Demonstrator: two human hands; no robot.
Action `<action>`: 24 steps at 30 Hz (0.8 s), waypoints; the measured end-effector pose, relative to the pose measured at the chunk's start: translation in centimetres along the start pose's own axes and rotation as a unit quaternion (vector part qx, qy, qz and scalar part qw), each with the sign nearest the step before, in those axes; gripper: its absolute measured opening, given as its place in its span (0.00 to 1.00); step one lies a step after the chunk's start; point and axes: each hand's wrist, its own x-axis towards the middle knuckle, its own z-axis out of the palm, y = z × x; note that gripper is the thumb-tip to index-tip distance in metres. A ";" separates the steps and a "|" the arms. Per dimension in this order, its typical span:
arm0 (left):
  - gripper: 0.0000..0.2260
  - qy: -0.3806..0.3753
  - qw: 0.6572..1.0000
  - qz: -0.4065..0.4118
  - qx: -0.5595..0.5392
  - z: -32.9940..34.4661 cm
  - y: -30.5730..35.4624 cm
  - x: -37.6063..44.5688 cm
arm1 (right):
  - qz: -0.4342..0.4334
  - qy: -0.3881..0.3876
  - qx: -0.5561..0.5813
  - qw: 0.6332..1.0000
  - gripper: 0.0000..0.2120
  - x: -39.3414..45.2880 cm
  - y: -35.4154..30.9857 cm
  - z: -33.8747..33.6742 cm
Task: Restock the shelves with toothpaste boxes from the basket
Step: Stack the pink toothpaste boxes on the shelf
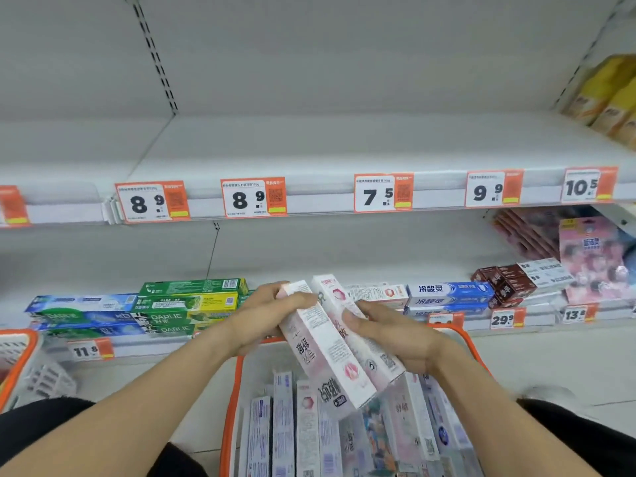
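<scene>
In the head view, both forearms reach forward over the orange-rimmed basket (237,380). The left hand (265,315) curls around the upper end of a white-and-pink toothpaste box (323,349), thumb across its face. The right hand (395,333) is closed on a second pink box (358,333) just beside it, fingers wrapped underneath. The 2 boxes touch, tilted, above the boxes in the basket (344,428). The lower shelf (309,266) behind holds green boxes (189,301) and blue boxes (447,294). The hands hide the shelf stock directly behind them; small print on the boxes is unreadable.
</scene>
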 end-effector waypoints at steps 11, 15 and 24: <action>0.24 0.015 0.997 -0.034 0.067 0.3 5.4 0.5 | -0.047 0.017 -0.032 0.998 0.33 -0.6 -4.9 -3.5; 0.25 0.019 0.996 -0.059 0.056 0.5 4.7 1.3 | -0.034 0.001 -0.029 0.999 0.24 1.2 -5.1 -2.9; 0.26 0.102 0.987 -0.125 -0.005 -2.5 2.3 1.5 | 0.021 0.078 -0.102 0.992 0.40 0.8 -5.8 -6.0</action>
